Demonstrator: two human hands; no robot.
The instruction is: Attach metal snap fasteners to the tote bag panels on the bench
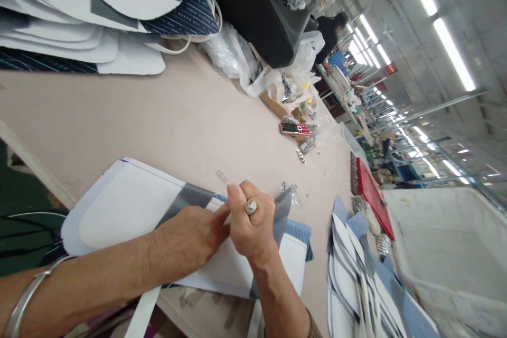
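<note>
A white fabric panel (130, 206) with grey bands and blue patterned fabric at its edges lies on the table in front of me. Over its middle, my left hand (194, 237) rests with fingers bent together, their tips tucked against the other hand. My right hand (253, 222), with a ring on one finger, is closed in a fist, thumb uppermost. Whatever either hand grips is hidden. From beneath the panel a white strap (143, 312) hangs at the near edge. Small clear pieces (292, 193) lie just beyond the right fist.
Stacked white and navy panels (130, 58) lie at upper left; more panels (348, 269) sit at right. A black machine (261, 16), plastic bags (233, 53) and a red phone (295, 128) are farther back. A white bin (443, 227) stands beyond. A person (330, 34) works in the distance.
</note>
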